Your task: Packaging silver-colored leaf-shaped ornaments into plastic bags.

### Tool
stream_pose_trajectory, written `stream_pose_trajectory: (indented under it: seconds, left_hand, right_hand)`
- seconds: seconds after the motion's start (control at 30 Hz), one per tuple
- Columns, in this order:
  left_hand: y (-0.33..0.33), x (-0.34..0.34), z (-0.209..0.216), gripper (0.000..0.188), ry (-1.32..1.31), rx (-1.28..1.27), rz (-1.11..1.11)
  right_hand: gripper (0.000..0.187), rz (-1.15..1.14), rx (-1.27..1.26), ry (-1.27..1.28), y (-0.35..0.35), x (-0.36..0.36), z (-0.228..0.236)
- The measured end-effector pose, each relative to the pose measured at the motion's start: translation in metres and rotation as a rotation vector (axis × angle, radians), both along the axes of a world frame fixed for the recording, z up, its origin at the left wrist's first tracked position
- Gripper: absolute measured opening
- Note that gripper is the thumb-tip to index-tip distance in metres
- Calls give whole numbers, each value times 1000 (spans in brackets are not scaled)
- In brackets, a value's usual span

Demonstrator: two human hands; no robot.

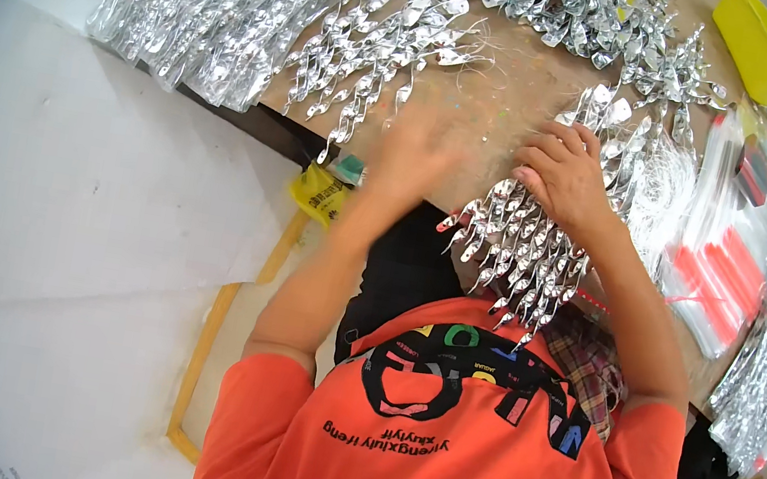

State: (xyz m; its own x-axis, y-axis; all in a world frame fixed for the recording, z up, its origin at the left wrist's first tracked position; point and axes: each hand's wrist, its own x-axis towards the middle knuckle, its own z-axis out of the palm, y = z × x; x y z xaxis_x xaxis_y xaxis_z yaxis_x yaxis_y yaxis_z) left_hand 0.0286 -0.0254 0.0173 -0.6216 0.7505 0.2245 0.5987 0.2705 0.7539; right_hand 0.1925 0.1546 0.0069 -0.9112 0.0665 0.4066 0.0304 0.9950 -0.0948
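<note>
My right hand (567,176) rests at the table's near edge, its fingers curled over a bunch of shiny silver twisted strips (529,249). The lower ends of these strips hang past the edge toward my lap. What lies between the thumb and fingers is hidden. Smeared by motion, my left hand (418,152) is over the table to the left, so its fingers cannot be made out. Beyond it lies a loose, fanned-out group of silver strips (386,42) with thin clear threads at its right end.
Clear bags of silver strips (219,9) lie at the far left. More strips (565,6) are heaped along the back, near a yellow plastic bin (764,55). On the right are white threads (661,190), clear plastic sleeves with red ends (717,275) and a dark block (754,172).
</note>
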Motion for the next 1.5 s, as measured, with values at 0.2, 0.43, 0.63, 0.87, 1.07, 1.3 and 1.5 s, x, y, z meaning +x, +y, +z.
stream_pose_trajectory:
  seconds: [0.2,0.43,0.63,0.87,1.07,1.3,1.5]
  left_hand:
    - [-18,-96,-27,27,511,-172,375]
    - [-18,-109,-33,17,525,-47,419]
    - [-12,-93,-16,15,434,-14,412]
    - [-14,-106,-31,19,572,-166,352]
    - [-17,-100,-12,17,548,-108,384]
    - [-5,-28,18,23,218,-73,231]
    - [27,37,-41,22,148,-30,-276]
  right_hand:
    - [19,-5,-12,44,-1,-1,-5]
    - [19,-10,-28,58,-2,-1,-6]
    - [18,-20,-36,42,-1,0,-5]
    - [19,-13,-41,81,-3,0,-6]
    - [20,-17,-48,82,-1,1,-7]
    - [30,-29,-49,66,-2,1,-8]
    - [44,-24,97,171,-10,1,-4]
